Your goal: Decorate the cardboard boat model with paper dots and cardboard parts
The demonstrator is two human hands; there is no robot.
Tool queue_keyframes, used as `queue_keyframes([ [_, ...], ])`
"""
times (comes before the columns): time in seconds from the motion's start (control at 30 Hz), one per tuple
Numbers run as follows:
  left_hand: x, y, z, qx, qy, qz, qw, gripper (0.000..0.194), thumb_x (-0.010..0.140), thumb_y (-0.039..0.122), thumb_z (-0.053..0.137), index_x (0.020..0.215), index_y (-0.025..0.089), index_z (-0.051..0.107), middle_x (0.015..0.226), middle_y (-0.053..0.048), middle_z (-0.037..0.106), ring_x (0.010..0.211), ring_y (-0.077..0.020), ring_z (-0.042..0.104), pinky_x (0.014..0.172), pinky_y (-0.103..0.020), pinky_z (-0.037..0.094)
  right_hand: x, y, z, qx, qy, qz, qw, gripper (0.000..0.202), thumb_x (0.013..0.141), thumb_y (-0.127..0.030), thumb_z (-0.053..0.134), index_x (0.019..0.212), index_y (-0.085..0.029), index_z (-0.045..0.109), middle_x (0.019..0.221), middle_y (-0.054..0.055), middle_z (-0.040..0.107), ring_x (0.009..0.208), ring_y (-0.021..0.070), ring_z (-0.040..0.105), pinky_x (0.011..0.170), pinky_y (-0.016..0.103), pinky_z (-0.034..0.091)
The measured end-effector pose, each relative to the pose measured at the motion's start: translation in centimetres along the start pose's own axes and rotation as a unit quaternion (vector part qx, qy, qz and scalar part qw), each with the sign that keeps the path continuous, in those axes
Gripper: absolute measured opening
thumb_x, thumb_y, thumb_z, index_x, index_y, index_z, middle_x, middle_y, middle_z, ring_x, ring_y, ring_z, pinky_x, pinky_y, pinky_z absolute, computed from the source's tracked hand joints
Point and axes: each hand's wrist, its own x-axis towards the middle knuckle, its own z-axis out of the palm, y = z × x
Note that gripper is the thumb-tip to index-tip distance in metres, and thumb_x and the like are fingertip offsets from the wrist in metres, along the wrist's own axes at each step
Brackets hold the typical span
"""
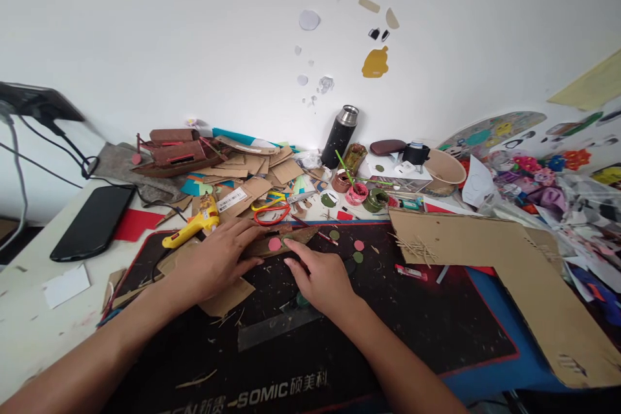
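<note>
My left hand (218, 255) is closed on the left end of a long brown-painted cardboard piece (259, 247) with a pointed right end. A pink paper disc (275, 244) sits on its side, with a green disc (288, 241) just right of it. The index fingertip of my right hand (323, 275) presses on the green disc. That hand's thumb is apart from the finger, and its other fingers curl under, partly hidden. More small discs, green (334, 235) and pink (358, 245), lie on the dark mat (417, 317) to the right.
A yellow glue gun (194, 223) and red-handled scissors (272, 213) lie behind my left hand. A brown model boat (179, 155), cardboard scraps, open paint jars (357, 193) and a black flask (340, 136) line the wall. An L-shaped cardboard sheet (460, 242) covers the right side.
</note>
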Motion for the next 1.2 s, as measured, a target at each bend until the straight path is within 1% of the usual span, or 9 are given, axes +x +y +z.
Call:
queue_keyframes([
  [0.23,-0.01,-0.07,0.12,-0.007,0.000,-0.002,1.000,0.050,0.098,0.037,0.070,0.147,0.028,0.064,0.153,-0.011,0.065,0.145,-0.0354,0.058,0.120,-0.055,0.049,-0.16,0.02,0.28,-0.009,0.004,-0.005,1.000,0.042,0.110,-0.030,0.059,0.150,-0.021,0.067,0.135,0.007,0.079,0.104,0.0244,0.084,0.094,0.033,0.064],
  [0.4,0.06,0.03,0.04,-0.006,-0.001,-0.002,1.000,0.050,0.098,0.036,0.070,0.147,0.028,0.064,0.151,-0.011,0.066,0.143,-0.0352,0.059,0.120,-0.055,0.049,-0.25,0.06,0.41,-0.014,0.011,-0.009,1.000,0.042,0.110,-0.030,0.058,0.150,-0.021,0.067,0.137,0.006,0.078,0.104,0.0236,0.083,0.094,0.032,0.063],
  [0.67,-0.04,0.08,0.00,-0.008,-0.001,0.000,1.000,0.050,0.098,0.035,0.069,0.147,0.029,0.063,0.151,-0.011,0.066,0.142,-0.0345,0.060,0.119,-0.054,0.050,-0.38,0.07,0.67,-0.016,0.013,-0.006,1.000,0.044,0.110,-0.031,0.059,0.151,-0.021,0.066,0.131,0.008,0.081,0.102,0.0240,0.084,0.091,0.032,0.064],
  [0.73,-0.03,0.06,-0.01,-0.005,-0.001,-0.004,1.000,0.050,0.098,0.036,0.069,0.147,0.029,0.063,0.153,-0.011,0.065,0.144,-0.0351,0.059,0.119,-0.055,0.050,-0.36,0.14,0.58,-0.005,0.023,-0.012,1.000,0.043,0.110,-0.031,0.058,0.150,-0.019,0.067,0.130,0.009,0.081,0.101,0.0243,0.084,0.091,0.032,0.064],
  [0.87,0.14,0.12,-0.20,0.008,-0.014,-0.008,1.000,0.051,0.097,0.035,0.071,0.147,0.027,0.063,0.156,-0.012,0.063,0.147,-0.0361,0.056,0.120,-0.056,0.049,-0.30,0.43,0.15,0.023,0.059,-0.011,0.998,0.042,0.109,-0.031,0.058,0.148,-0.019,0.068,0.120,0.010,0.085,0.091,0.0224,0.084,0.090,0.032,0.064],
  [0.97,0.26,0.20,-0.39,0.010,-0.020,-0.010,1.000,0.051,0.097,0.036,0.071,0.147,0.027,0.063,0.157,-0.012,0.062,0.147,-0.0355,0.056,0.120,-0.055,0.049,-0.31,0.51,-0.09,0.025,0.065,-0.003,0.998,0.042,0.109,-0.031,0.059,0.148,-0.020,0.069,0.113,0.009,0.086,0.088,0.0212,0.084,0.091,0.031,0.063],
  [1.13,0.26,0.26,-0.49,-0.001,-0.008,-0.009,1.000,0.048,0.098,0.037,0.069,0.144,0.028,0.065,0.157,-0.012,0.063,0.146,-0.0361,0.056,0.120,-0.057,0.048,-0.49,-0.07,0.00,0.000,0.022,-0.016,1.000,0.042,0.109,-0.030,0.058,0.149,-0.019,0.067,0.132,0.010,0.080,0.105,0.0245,0.083,0.091,0.032,0.064],
  [1.2,0.23,0.28,-0.49,-0.004,-0.008,-0.008,1.000,0.048,0.098,0.037,0.068,0.144,0.027,0.065,0.156,-0.012,0.063,0.146,-0.0363,0.057,0.120,-0.057,0.048,-0.57,-0.34,0.05,-0.006,0.009,-0.011,1.000,0.042,0.109,-0.031,0.058,0.149,-0.019,0.067,0.133,0.009,0.080,0.105,0.0256,0.083,0.090,0.034,0.064],
])
